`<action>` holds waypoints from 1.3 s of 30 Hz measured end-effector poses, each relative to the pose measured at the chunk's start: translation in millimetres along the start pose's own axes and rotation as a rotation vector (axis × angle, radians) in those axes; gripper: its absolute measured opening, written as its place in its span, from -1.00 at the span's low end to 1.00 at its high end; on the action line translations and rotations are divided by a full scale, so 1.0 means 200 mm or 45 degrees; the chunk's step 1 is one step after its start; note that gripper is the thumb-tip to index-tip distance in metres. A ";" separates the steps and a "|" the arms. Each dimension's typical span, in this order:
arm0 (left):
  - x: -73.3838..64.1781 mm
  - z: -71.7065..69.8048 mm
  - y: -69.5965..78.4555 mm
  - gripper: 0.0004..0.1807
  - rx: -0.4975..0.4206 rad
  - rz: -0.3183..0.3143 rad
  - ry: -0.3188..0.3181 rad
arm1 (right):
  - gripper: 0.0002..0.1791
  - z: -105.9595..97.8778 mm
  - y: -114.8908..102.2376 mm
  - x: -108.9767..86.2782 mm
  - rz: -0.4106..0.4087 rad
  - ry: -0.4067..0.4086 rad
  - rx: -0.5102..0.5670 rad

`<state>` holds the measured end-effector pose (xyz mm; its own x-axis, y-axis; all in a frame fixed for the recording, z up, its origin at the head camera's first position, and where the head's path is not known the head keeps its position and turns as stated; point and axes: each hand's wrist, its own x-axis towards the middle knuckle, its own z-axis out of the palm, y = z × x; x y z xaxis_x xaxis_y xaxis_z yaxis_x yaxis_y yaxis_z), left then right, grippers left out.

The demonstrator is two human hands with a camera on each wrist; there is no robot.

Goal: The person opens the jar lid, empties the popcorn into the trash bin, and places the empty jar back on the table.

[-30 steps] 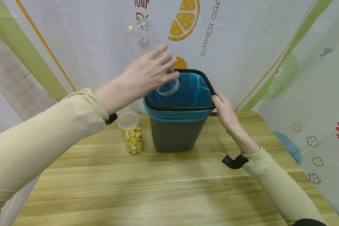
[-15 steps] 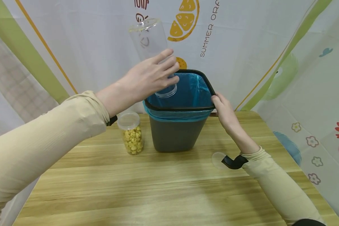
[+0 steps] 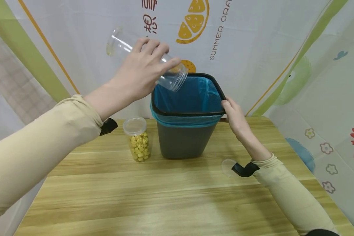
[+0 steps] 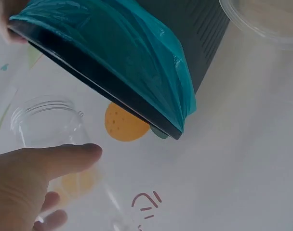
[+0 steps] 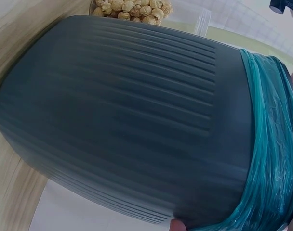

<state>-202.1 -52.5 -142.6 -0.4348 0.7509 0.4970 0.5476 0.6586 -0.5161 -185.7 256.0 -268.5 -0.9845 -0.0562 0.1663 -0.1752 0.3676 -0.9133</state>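
Clear jar (image 3: 171, 79) swung from near upside down toward level, mouth raised over left part of bin (image 3: 184, 141) opening. Left hand (image 3: 144, 70): fingers curled round clear jar. Right hand (image 3: 235, 116): fingers closed on bin's rim. Judged: clear jar emptied, nothing visible inside; not yet set down. Popcorn jar (image 3: 139, 146) beside bin on table (image 3: 165, 200): capped, well filled, not emptied. Loose disc (image 3: 227, 167), likely lid, near right wrist. Bin stands between popcorn jar and right hand; bin floor hidden.
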 end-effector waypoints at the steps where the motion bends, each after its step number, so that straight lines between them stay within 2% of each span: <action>1: -0.01 0.00 -0.01 -0.33 -0.028 -0.029 0.010 | -0.43 0.00 0.00 0.00 0.001 0.001 0.002; 6: -0.06 -0.01 -0.04 -0.19 -0.125 -0.169 0.022 | -0.41 0.00 -0.01 0.00 0.018 -0.001 0.011; 11: -0.11 -0.02 -0.07 -0.10 -0.239 -0.326 -0.024 | -0.40 0.01 -0.01 0.00 0.027 0.003 0.012; 16: -0.16 -0.03 -0.11 0.02 -0.376 -0.505 -0.064 | -0.42 0.01 -0.01 -0.01 0.027 0.006 0.018; 20: -0.21 -0.04 -0.15 0.08 -0.512 -0.625 -0.056 | -0.43 0.01 -0.01 -0.01 0.030 0.016 0.018; 23: -0.24 -0.04 -0.17 0.11 -0.629 -0.696 -0.044 | -0.43 0.02 -0.01 -0.01 0.034 0.032 0.016; 27: -0.29 -0.03 -0.19 0.13 -0.723 -0.785 -0.059 | -0.45 0.02 -0.01 -0.02 0.027 0.046 0.017; 33: -0.36 0.00 -0.19 0.11 -0.811 -0.867 -0.041 | -0.45 0.02 0.00 -0.03 0.014 0.044 0.020; 39: -0.46 0.05 -0.18 0.11 -0.870 -0.989 -0.024 | -0.38 0.01 0.00 -0.03 0.001 0.044 0.042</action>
<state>-189.3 -145.5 -176.1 -0.8499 0.1347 0.5095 0.3973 0.7989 0.4516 -179.6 254.1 -270.4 -0.9837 -0.0235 0.1782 -0.1756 0.3370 -0.9250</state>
